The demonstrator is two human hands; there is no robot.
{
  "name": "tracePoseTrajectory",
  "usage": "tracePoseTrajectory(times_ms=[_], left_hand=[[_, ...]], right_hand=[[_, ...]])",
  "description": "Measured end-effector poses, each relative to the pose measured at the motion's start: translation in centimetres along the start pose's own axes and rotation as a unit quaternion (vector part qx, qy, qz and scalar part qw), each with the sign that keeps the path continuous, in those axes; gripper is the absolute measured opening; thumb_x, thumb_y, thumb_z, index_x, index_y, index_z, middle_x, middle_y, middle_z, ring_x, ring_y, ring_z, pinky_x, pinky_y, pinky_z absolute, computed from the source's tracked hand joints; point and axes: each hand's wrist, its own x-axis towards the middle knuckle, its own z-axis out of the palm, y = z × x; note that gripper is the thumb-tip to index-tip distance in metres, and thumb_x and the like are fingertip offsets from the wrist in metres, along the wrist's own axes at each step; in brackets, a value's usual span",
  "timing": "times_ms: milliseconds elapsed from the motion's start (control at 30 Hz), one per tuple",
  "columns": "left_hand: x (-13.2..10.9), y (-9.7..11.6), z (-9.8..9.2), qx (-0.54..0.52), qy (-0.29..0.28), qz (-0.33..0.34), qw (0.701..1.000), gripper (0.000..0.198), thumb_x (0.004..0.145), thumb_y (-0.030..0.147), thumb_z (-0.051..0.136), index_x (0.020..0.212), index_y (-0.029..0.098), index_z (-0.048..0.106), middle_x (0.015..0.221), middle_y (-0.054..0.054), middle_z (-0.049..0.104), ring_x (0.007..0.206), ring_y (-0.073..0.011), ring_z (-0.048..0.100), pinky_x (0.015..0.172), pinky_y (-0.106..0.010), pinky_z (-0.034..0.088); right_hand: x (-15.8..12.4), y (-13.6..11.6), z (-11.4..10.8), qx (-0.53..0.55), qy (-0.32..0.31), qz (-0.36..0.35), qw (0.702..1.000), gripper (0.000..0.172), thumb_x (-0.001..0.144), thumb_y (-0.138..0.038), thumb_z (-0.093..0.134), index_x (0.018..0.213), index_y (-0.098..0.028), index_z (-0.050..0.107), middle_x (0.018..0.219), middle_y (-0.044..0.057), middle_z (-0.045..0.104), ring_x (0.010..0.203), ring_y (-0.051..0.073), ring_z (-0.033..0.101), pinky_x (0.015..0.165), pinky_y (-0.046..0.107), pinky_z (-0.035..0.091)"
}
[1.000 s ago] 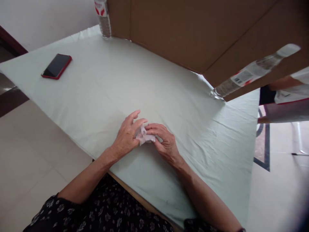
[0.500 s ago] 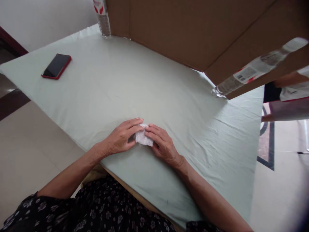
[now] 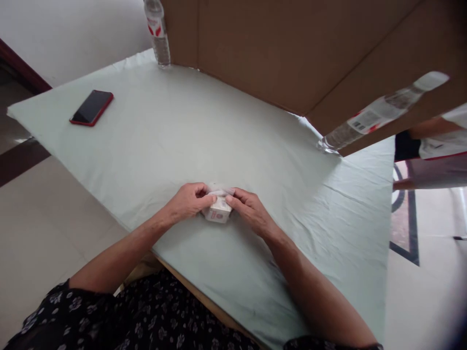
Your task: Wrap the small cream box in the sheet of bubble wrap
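Note:
A small white box (image 3: 218,215) with reddish print on its front sits on the cloth-covered table (image 3: 175,131), near the front edge. Crumpled, translucent wrap that looks like bubble wrap (image 3: 219,191) lies along its far top side. My left hand (image 3: 191,199) pinches the wrap at the left end, its thumb against the box top. From the right, my right hand (image 3: 250,206) pinches the other end, thumb also on the box. Fingers partly hide the sides of the box, and the wrap is a little blurred.
A phone in a red case (image 3: 92,108) lies at the left. A large cardboard panel (image 3: 251,53) stands across the back, with one plastic bottle (image 3: 158,36) by its left end and another bottle (image 3: 379,116) by its right. Part of another person (image 3: 438,136) shows at the right.
Both hands have gone from covering the wrapped bundle to pinching the wrap at its far side. The printed box now shows beneath it. The view has shifted slightly.

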Motion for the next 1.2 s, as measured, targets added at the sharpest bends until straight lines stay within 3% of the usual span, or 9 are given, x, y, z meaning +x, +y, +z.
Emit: tracePoseTrajectory(times_ms=[100, 200, 333, 433, 533, 633, 867, 1033, 1200], left_hand=[[0.6, -0.1, 0.0, -0.017, 0.007, -0.020, 1.000, 0.024, 0.080, 0.040, 0.057, 0.072, 0.018, 0.057, 0.055, 0.005, 0.054, 0.044, -0.0086, 0.045, 0.043, -0.021, 0.035], [1.1, -0.5, 0.2, -0.001, 0.031, 0.012, 0.999, 0.024, 0.082, 0.041, 0.058, 0.076, 0.017, 0.060, 0.064, 0.002, 0.060, 0.053, -0.0107, 0.052, 0.049, -0.022, 0.042], [1.1, -1.0, 0.5, 0.028, 0.145, 0.078, 0.986, 0.029, 0.083, 0.042, 0.062, 0.097, 0.016, 0.065, 0.082, -0.002, 0.068, 0.067, -0.0129, 0.059, 0.061, -0.025, 0.049], [0.5, -1.2, 0.7, 0.067, 0.228, 0.142, 0.961, 0.028, 0.082, 0.037, 0.064, 0.100, 0.016, 0.066, 0.088, -0.004, 0.067, 0.067, -0.0119, 0.057, 0.062, -0.024, 0.048], [0.1, -1.4, 0.8, 0.086, 0.200, 0.179, 0.960, 0.027, 0.080, 0.033, 0.066, 0.101, 0.016, 0.066, 0.092, -0.004, 0.066, 0.065, -0.0100, 0.055, 0.061, -0.024, 0.047], [0.2, -1.5, 1.1, 0.106, 0.155, 0.164, 0.968, 0.032, 0.079, 0.032, 0.068, 0.107, 0.015, 0.067, 0.090, -0.003, 0.065, 0.063, -0.0090, 0.053, 0.059, -0.023, 0.045], [0.7, -1.4, 1.1, 0.097, 0.142, 0.142, 0.975, 0.025, 0.079, 0.032, 0.068, 0.097, 0.015, 0.066, 0.074, 0.002, 0.057, 0.060, -0.0093, 0.051, 0.056, -0.022, 0.042], [0.6, -1.4, 1.0, 0.096, 0.130, 0.154, 0.975, 0.024, 0.078, 0.030, 0.068, 0.095, 0.014, 0.065, 0.078, 0.000, 0.059, 0.061, -0.0087, 0.052, 0.055, -0.022, 0.042], [0.7, -1.1, 0.9, 0.098, 0.119, 0.159, 0.975, 0.026, 0.077, 0.028, 0.067, 0.099, 0.015, 0.064, 0.084, -0.001, 0.063, 0.065, -0.0093, 0.054, 0.056, -0.021, 0.043]], right_hand=[[0.2, 0.3, 0.2, 0.054, -0.016, 0.007, 0.998, 0.045, 0.088, -0.055, 0.063, 0.116, -0.020, 0.067, 0.103, 0.006, 0.073, 0.090, 0.019, 0.067, 0.080, 0.031, 0.053], [0.4, 0.9, 0.5, 0.018, -0.001, 0.002, 1.000, 0.068, 0.076, -0.054, 0.076, 0.133, -0.022, 0.056, 0.118, 0.010, 0.071, 0.097, 0.022, 0.068, 0.082, 0.034, 0.055], [0.4, 1.4, 0.7, -0.039, 0.030, 0.010, 0.999, 0.077, 0.078, -0.054, 0.073, 0.143, -0.020, 0.048, 0.125, 0.014, 0.069, 0.105, 0.026, 0.068, 0.089, 0.040, 0.054], [0.4, 1.6, 0.6, -0.109, 0.048, -0.001, 0.993, 0.081, 0.081, -0.057, 0.069, 0.148, -0.018, 0.044, 0.134, 0.018, 0.064, 0.117, 0.031, 0.064, 0.096, 0.045, 0.052], [0.6, 2.0, 0.3, -0.194, 0.072, -0.046, 0.977, 0.076, 0.089, -0.059, 0.060, 0.150, -0.017, 0.043, 0.131, 0.018, 0.065, 0.118, 0.033, 0.062, 0.099, 0.048, 0.049], [0.9, 2.4, 0.0, -0.259, 0.082, -0.098, 0.957, 0.073, 0.094, -0.061, 0.050, 0.150, -0.016, 0.042, 0.124, 0.017, 0.067, 0.112, 0.033, 0.062, 0.099, 0.052, 0.047], [0.7, 2.3, -0.1, -0.327, 0.129, -0.163, 0.922, 0.060, 0.096, -0.062, 0.047, 0.141, -0.022, 0.050, 0.132, 0.015, 0.064, 0.117, 0.031, 0.058, 0.098, 0.049, 0.045], [0.9, 2.1, -0.1, -0.320, 0.078, -0.177, 0.928, 0.059, 0.096, -0.059, 0.050, 0.140, -0.020, 0.051, 0.123, 0.013, 0.069, 0.110, 0.030, 0.060, 0.094, 0.046, 0.045], [1.5, 1.7, -0.5, -0.311, 0.033, -0.171, 0.934, 0.061, 0.094, -0.057, 0.054, 0.141, -0.018, 0.051, 0.129, 0.014, 0.067, 0.112, 0.030, 0.060, 0.097, 0.047, 0.044]])
